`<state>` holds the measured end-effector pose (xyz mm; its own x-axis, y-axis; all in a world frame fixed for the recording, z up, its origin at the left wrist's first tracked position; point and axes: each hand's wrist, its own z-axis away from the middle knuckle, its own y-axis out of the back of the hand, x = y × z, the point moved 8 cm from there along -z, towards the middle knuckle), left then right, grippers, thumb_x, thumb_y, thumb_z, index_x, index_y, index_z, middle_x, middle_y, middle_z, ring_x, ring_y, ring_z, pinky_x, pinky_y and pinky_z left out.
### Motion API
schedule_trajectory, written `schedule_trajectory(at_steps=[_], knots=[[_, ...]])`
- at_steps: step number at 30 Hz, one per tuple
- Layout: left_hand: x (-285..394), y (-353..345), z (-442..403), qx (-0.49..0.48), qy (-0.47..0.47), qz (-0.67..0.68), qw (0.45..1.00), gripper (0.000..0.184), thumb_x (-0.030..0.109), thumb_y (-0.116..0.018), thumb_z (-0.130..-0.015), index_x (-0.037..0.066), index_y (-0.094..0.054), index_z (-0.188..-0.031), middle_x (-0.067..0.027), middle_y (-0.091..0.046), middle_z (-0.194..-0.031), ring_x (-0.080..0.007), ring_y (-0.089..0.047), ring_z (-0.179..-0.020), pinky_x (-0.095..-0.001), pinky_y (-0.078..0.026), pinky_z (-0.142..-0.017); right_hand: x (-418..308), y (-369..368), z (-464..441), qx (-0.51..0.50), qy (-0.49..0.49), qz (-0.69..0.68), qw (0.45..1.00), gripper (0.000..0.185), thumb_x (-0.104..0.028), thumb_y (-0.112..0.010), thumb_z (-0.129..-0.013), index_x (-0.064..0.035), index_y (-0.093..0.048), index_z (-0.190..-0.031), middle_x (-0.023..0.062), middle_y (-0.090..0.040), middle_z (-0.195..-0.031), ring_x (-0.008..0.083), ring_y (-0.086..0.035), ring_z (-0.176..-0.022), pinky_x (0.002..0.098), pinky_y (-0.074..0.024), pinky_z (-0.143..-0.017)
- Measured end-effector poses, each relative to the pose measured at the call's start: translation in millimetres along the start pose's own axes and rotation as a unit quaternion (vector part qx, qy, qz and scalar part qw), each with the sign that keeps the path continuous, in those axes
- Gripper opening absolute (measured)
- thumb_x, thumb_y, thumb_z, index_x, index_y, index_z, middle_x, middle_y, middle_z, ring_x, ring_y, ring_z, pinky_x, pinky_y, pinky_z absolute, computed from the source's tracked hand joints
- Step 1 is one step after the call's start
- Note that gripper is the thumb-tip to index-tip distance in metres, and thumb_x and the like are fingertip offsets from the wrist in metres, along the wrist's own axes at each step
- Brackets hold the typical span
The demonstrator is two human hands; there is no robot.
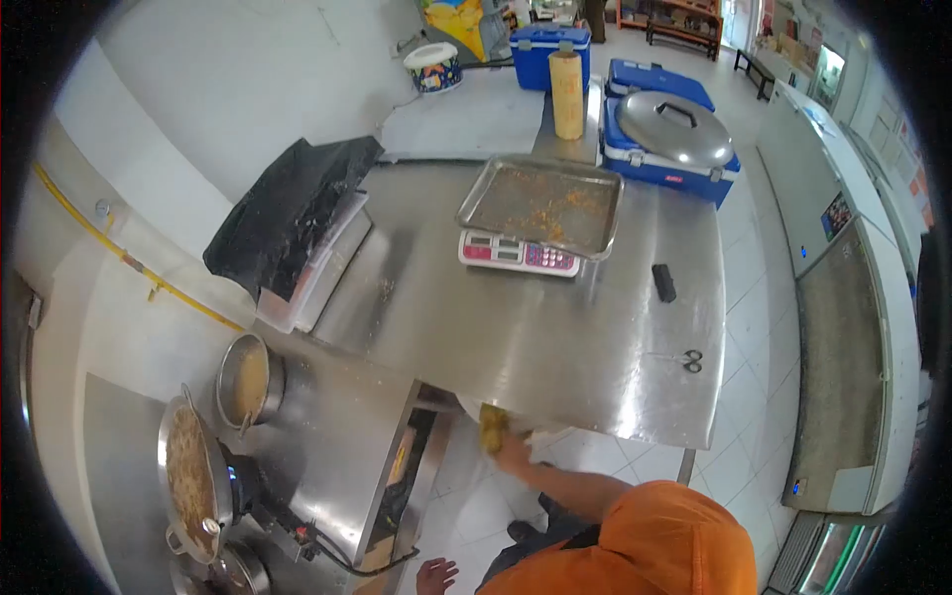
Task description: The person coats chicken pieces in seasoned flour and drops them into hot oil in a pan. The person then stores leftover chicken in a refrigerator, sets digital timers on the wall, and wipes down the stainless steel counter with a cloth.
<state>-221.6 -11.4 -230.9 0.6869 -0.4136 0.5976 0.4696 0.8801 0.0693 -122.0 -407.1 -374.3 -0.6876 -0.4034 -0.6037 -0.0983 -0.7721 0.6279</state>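
Note:
My right hand (511,454) is closed on a yellow-green cloth (492,426) at the near edge of the steel table (446,327); a pale, blurred shape lies beside the cloth. Low in the view, my left hand (436,575) has its fingers apart and holds nothing, beside the steel counter (342,436). A metal tray (540,203) with orange crumbs rests on a digital scale (518,255). Scissors (691,361) and a small black object (663,283) lie on the table's right side.
On the left are a large pan (190,466) of brown liquid over a burner and a smaller pot (250,380). A black plastic sheet (288,213) covers a bin. Coolers (659,164), one under a metal lid (674,129), stand at the back. Freezers (843,327) line the right.

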Motion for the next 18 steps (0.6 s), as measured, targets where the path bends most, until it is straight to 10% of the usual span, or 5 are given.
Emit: schedule_trajectory(at_steps=[3, 6, 9, 16, 18], knots=[[40, -68, -48, -0.11, 0.066, 0.052, 0.99, 0.067, 0.059, -0.049, -0.098, 0.005, -0.046, -0.137, -0.018, -0.063, -0.127, -0.0315, -0.062, -0.117, -0.0475, -0.049, -0.093, -80, 51, 94, -0.199, -0.009, -0.321, 0.926, 0.057, -0.024, -0.073, -0.083, -0.0068, -0.051, -0.133, 0.0131, -0.067, -0.113, 0.0279, -0.062, -0.112, 0.038, -0.0471, -0.098], [113, -138, -42, -0.214, 0.097, 0.305, 0.923, 0.085, 0.073, -0.032, -0.096, 0.006, -0.04, -0.147, -0.0167, -0.06, -0.133, -0.0334, -0.055, -0.126, -0.0549, -0.035, -0.108, -108, 53, 118, -0.145, 0.153, -0.28, 0.937, 0.062, -0.015, -0.074, -0.082, -0.0087, -0.044, -0.136, 0.0151, -0.061, -0.116, 0.0242, -0.058, -0.112, 0.0395, -0.0469, -0.097], [171, -160, -42, -0.207, -0.123, 0.445, 0.862, 0.066, 0.059, -0.035, -0.103, 0.009, -0.041, -0.146, -0.0157, -0.057, -0.136, -0.0349, -0.055, -0.125, -0.0533, -0.039, -0.107, -143, 120, 171, -0.156, 0.224, -0.287, 0.918, 0.068, -0.012, -0.074, -0.083, -0.0101, -0.035, -0.139, 0.0176, -0.056, -0.12, 0.0245, -0.056, -0.115, 0.0393, -0.0463, -0.096], [201, -144, -28, -0.081, -0.059, 0.405, 0.909, 0.048, 0.041, -0.062, -0.098, 0.003, -0.055, -0.126, -0.0159, -0.063, -0.121, -0.0297, -0.06, -0.117, -0.0491, -0.051, -0.098, -92, 129, 174, -0.014, 0.155, -0.27, 0.95, 0.057, -0.011, -0.071, -0.086, -0.0158, -0.045, -0.136, 0.012, -0.063, -0.121, 0.0263, -0.062, -0.103, 0.0409, -0.0522, -0.083], [195, -145, -55, -0.075, -0.054, 0.284, 0.954, 0.048, 0.035, -0.066, -0.096, 0.002, -0.053, -0.128, -0.0177, -0.062, -0.122, -0.0316, -0.06, -0.116, -0.0507, -0.052, -0.096, -74, 105, 176, -0.146, 0.117, -0.154, 0.97, 0.053, -0.017, -0.07, -0.087, -0.017, -0.051, -0.136, 0.0128, -0.061, -0.129, 0.0255, -0.062, -0.107, 0.0417, -0.0517, -0.086]])
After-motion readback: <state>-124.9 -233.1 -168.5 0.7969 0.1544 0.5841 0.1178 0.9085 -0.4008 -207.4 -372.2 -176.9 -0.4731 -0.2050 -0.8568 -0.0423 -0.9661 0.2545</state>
